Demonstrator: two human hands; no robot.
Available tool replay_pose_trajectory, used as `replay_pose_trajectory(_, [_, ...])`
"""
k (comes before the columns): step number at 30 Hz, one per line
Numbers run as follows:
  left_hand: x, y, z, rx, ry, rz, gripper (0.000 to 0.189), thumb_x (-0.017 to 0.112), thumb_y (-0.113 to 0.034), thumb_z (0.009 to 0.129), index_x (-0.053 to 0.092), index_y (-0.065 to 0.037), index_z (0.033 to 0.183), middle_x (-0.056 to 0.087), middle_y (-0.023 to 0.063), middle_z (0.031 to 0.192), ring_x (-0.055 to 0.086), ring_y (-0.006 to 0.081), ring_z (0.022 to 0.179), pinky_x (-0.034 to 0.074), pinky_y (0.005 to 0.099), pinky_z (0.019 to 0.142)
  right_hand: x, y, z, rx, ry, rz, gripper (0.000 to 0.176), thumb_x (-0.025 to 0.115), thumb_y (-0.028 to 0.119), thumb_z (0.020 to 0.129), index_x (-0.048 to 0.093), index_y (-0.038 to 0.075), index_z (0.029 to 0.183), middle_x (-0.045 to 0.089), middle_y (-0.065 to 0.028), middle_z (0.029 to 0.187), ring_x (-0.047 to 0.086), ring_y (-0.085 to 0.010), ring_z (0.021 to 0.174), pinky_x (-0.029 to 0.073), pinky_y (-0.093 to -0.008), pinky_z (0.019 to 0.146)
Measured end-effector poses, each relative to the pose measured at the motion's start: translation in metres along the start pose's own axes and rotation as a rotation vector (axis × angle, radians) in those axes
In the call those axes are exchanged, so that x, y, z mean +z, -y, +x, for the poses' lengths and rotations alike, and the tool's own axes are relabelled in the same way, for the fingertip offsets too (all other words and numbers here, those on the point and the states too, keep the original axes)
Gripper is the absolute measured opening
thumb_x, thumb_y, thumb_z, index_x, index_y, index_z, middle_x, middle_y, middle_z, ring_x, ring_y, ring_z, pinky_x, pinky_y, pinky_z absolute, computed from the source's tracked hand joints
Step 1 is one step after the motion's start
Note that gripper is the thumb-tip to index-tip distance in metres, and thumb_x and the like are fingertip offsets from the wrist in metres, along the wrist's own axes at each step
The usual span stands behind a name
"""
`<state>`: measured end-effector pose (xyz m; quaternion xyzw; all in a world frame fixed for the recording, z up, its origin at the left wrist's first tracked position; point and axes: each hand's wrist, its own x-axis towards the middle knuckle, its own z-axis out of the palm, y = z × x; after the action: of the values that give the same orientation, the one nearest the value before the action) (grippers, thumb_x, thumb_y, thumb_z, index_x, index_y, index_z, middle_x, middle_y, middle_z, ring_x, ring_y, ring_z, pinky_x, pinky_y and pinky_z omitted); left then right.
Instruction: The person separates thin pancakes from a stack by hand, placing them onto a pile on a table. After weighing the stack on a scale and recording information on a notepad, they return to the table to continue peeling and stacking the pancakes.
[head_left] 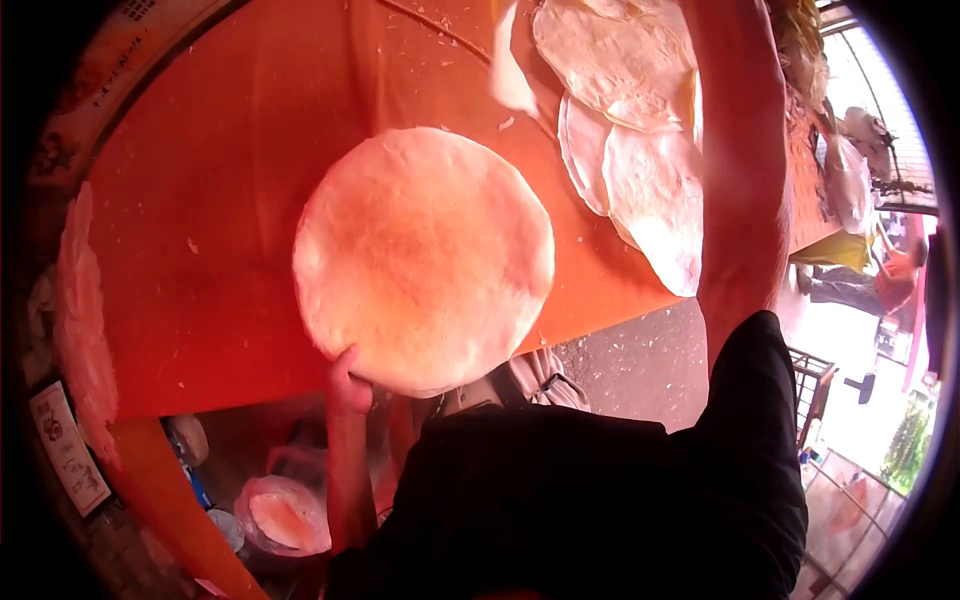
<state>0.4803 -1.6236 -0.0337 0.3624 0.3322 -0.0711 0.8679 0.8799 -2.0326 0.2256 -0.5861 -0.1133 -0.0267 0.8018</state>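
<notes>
A large round flatbread (425, 260) is at the front edge of the orange-covered table. My left hand (350, 388) grips its near-left rim, thumb on top and the other fingers hidden underneath. My right arm reaches up the right side of the view, and its hand is beyond the top edge. Beside that forearm lie several overlapping thin flatbreads (655, 180), partly hidden by the arm. A pale strip (513, 65), possibly a piece of flatbread, is left of them.
Small pale scraps dot the orange table cover (200, 300). Under the table at the left sits a clear plastic bag (285, 515) with something pale inside. A white bag (848, 185) is at the far right. Farther back a person in an orange top (898, 280) bends over.
</notes>
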Motion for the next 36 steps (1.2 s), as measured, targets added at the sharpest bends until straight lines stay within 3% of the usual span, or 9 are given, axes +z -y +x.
replay_pose_trajectory(5, [0.004, -0.004, -0.014, -0.110, 0.038, -0.055, 0.060, 0.056, -0.014, 0.084, 0.034, -0.004, 0.139, 0.042, 0.0106, 0.139, 0.040, 0.0284, 0.127, 0.031, 0.0432, 0.107, -0.131, -0.044, -0.027, 0.186, -0.222, -0.153, 0.020, 0.062, 0.016, 0.086, 0.063, -0.001, 0.097, 0.065, -0.0104, 0.081, 0.063, -0.0158, 0.078, 0.053, -0.0299, 0.067])
replay_pose_trajectory(8, [0.021, -0.020, -0.023, -0.083, 0.093, -0.080, 0.064, 0.059, -0.012, 0.082, 0.032, -0.004, 0.139, 0.044, 0.0081, 0.137, 0.042, 0.0274, 0.125, 0.034, 0.0420, 0.104, -0.084, -0.103, -0.125, 0.470, -0.489, -0.207, 0.028, 0.055, 0.021, 0.089, 0.059, 0.001, 0.108, 0.066, -0.0139, 0.088, 0.066, -0.0222, 0.080, 0.055, -0.0334, 0.070])
replay_pose_trajectory(13, [0.066, -0.035, -0.029, 0.191, 0.259, 0.252, 0.066, 0.066, -0.018, 0.082, 0.033, 0.000, 0.136, 0.047, 0.0098, 0.130, 0.047, 0.0225, 0.119, 0.040, 0.0363, 0.099, 0.081, -0.147, -0.235, 0.748, 0.251, -0.293, 0.038, 0.065, 0.025, 0.086, 0.059, 0.000, 0.114, 0.065, -0.0128, 0.092, 0.064, -0.0219, 0.077, 0.053, -0.0329, 0.071])
replay_pose_trajectory(15, [0.085, -0.040, -0.029, 0.218, 0.261, 0.291, 0.059, 0.066, -0.016, 0.083, 0.039, 0.002, 0.132, 0.052, 0.0091, 0.124, 0.050, 0.0200, 0.114, 0.042, 0.0338, 0.095, 0.150, -0.137, -0.264, 0.486, 0.614, -0.550, 0.044, 0.070, 0.024, 0.082, 0.058, 0.001, 0.117, 0.066, -0.0125, 0.096, 0.064, -0.0234, 0.084, 0.053, -0.0336, 0.074])
replay_pose_trajectory(17, [0.084, -0.041, -0.020, 0.200, 0.266, 0.335, 0.052, 0.066, -0.013, 0.083, 0.044, 0.002, 0.128, 0.055, 0.0086, 0.120, 0.052, 0.0180, 0.111, 0.041, 0.0325, 0.094, 0.173, -0.130, -0.269, 0.296, 0.740, -0.704, 0.047, 0.074, 0.024, 0.078, 0.060, 0.001, 0.116, 0.066, -0.0131, 0.100, 0.063, -0.0218, 0.091, 0.052, -0.0325, 0.078])
replay_pose_trajectory(19, [0.099, -0.044, -0.023, 0.223, 0.219, 0.283, 0.050, 0.066, -0.011, 0.083, 0.046, 0.002, 0.126, 0.056, 0.0088, 0.118, 0.053, 0.0170, 0.109, 0.041, 0.0309, 0.093, 0.173, -0.129, -0.261, 0.759, 0.582, -0.340, 0.043, 0.075, 0.021, 0.077, 0.063, -0.001, 0.112, 0.067, -0.0134, 0.098, 0.063, -0.0186, 0.092, 0.050, -0.0308, 0.081])
replay_pose_trajectory(21, [0.107, -0.046, -0.027, 0.231, 0.228, 0.264, 0.049, 0.067, -0.011, 0.082, 0.048, 0.003, 0.125, 0.059, 0.0093, 0.116, 0.055, 0.0169, 0.107, 0.041, 0.0309, 0.093, 0.158, -0.143, -0.264, 0.796, 0.443, -0.154, 0.025, 0.071, 0.010, 0.079, 0.065, -0.002, 0.101, 0.068, -0.0095, 0.087, 0.061, -0.0108, 0.082, 0.048, -0.0244, 0.067])
replay_pose_trajectory(27, [0.091, -0.045, -0.028, 0.146, 0.182, 0.247, 0.047, 0.066, -0.014, 0.082, 0.050, 0.002, 0.123, 0.060, 0.0082, 0.115, 0.056, 0.0164, 0.106, 0.042, 0.0305, 0.092, 0.177, -0.146, -0.278, 0.502, 0.430, -0.494, 0.027, 0.065, 0.009, 0.078, 0.063, -0.005, 0.100, 0.065, -0.0109, 0.069, 0.058, -0.0098, 0.060, 0.046, -0.0251, 0.053])
replay_pose_trajectory(36, [0.091, -0.035, -0.024, 0.150, 0.032, 0.317, 0.042, 0.065, -0.013, 0.083, 0.052, 0.001, 0.120, 0.060, 0.0067, 0.111, 0.056, 0.0162, 0.104, 0.042, 0.0299, 0.090, 0.172, -0.163, -0.291, 0.138, 0.290, -0.739, 0.030, 0.063, 0.012, 0.077, 0.060, -0.002, 0.103, 0.058, -0.0189, 0.063, 0.058, -0.0329, 0.051, 0.047, -0.0389, 0.049])
